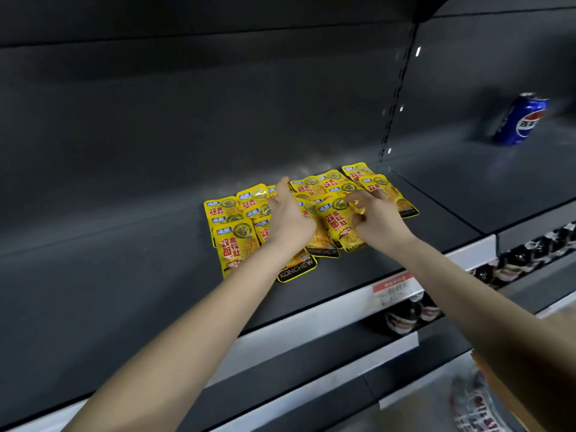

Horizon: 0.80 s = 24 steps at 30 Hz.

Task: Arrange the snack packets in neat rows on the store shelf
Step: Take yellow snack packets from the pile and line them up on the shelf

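Several yellow snack packets with red characters and black bottom strips lie flat in overlapping rows on a dark grey store shelf. My left hand rests flat on the packets in the middle of the group, fingers stretched toward the shelf's back. My right hand lies over the right side of the group, its fingers bent and pinching the edge of one yellow packet. Both forearms hide parts of the front packets.
A blue Pepsi can stands on the neighbouring shelf section at the right. A slotted upright divides the sections. A red and white price label sits on the white shelf edge. Lower shelves hold dark packets.
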Each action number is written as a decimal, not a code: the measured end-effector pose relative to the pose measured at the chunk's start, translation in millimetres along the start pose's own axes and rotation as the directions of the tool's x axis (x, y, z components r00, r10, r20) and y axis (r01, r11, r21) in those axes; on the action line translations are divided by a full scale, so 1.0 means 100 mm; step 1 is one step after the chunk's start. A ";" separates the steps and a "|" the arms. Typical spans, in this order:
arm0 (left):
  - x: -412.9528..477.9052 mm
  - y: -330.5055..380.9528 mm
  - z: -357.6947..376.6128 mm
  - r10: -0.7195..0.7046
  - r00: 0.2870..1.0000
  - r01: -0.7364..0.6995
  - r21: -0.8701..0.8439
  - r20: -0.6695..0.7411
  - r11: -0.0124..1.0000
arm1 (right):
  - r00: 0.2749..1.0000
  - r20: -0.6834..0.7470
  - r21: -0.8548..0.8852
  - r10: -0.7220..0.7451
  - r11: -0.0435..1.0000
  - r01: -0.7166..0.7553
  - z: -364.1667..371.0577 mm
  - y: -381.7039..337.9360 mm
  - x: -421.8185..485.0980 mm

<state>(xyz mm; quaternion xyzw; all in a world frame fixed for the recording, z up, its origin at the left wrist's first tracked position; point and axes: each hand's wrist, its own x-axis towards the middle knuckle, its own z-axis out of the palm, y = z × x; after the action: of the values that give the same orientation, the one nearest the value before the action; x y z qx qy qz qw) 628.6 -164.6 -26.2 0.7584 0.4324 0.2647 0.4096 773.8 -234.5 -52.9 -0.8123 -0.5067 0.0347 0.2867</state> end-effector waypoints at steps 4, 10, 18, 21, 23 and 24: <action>-0.02 -0.05 -0.07 0.133 0.990 -0.137 0.134 0.040 0.981 | 0.999 -0.023 -0.061 -0.033 0.998 0.031 0.06 -0.01 0.00; 0.14 -0.20 -0.32 0.151 0.930 -0.287 0.404 0.336 0.868 | 0.987 0.001 -0.037 -0.162 0.986 0.161 0.14 -0.18 -0.10; 0.14 -0.41 -0.41 0.015 0.869 -0.389 0.664 0.495 0.638 | 0.894 0.355 -0.254 -0.274 0.892 0.375 0.18 -0.15 -0.12; 0.16 -0.49 -0.48 0.020 0.841 -0.422 0.632 0.541 0.650 | 0.869 0.414 -0.179 -0.271 0.912 0.370 0.11 -0.08 -0.05; 0.15 -0.51 -0.51 0.030 0.829 -0.431 0.604 0.558 0.670 | 0.855 0.432 -0.119 -0.286 0.922 0.369 0.08 -0.05 -0.04; 0.15 -0.52 -0.51 0.034 0.827 -0.432 0.597 0.561 0.675 | 0.850 0.435 -0.088 -0.296 0.926 0.367 0.06 -0.04 -0.03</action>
<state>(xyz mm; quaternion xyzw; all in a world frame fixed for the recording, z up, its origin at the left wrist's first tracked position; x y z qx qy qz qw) 574.7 -116.2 -42.6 0.9477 0.2718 -0.0765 0.1488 766.8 -233.4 -56.9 -0.7075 -0.6896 0.1132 0.1048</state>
